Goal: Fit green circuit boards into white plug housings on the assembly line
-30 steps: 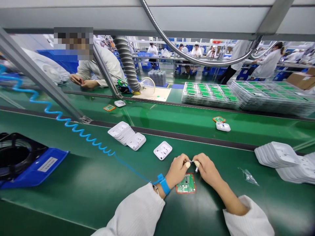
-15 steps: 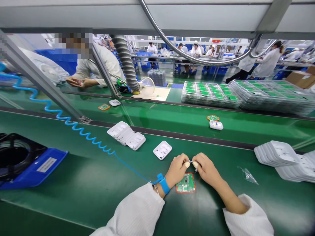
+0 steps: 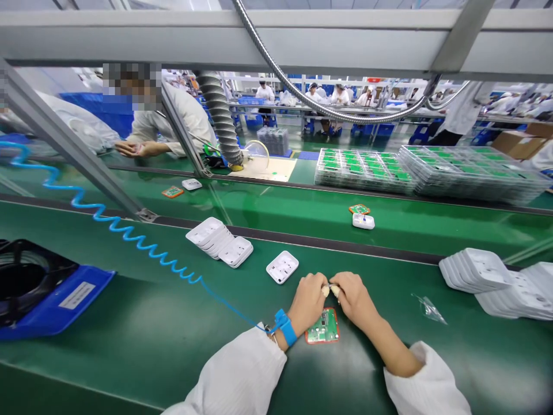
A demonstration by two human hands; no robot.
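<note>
My left hand point(image 3: 307, 301) and my right hand point(image 3: 352, 300) meet fingertip to fingertip just above a small green circuit board with an orange rim point(image 3: 322, 330) lying on the green bench. Both pinch one tiny part between them, too small to name. Pale finger cots cover the pinching fingertips. A blue wrist strap point(image 3: 286, 327) with a blue coiled cord point(image 3: 129, 230) sits on my left wrist. A single white plastic shell point(image 3: 282, 267) lies open-side up just left of my left hand.
A row of white shells point(image 3: 219, 240) lies at the bench's back edge, more white shells point(image 3: 496, 280) at the right beside a clear bag point(image 3: 429, 309). A blue-based fan point(image 3: 38, 282) stands left. Beyond, the conveyor carries a board and shell point(image 3: 362, 217); trays of green boards point(image 3: 363, 167) and a seated co-worker point(image 3: 173, 124) are opposite.
My two hands have closed the small gap between them and sit slightly lower. The board-and-shell pairs on the conveyor have drifted to the left.
</note>
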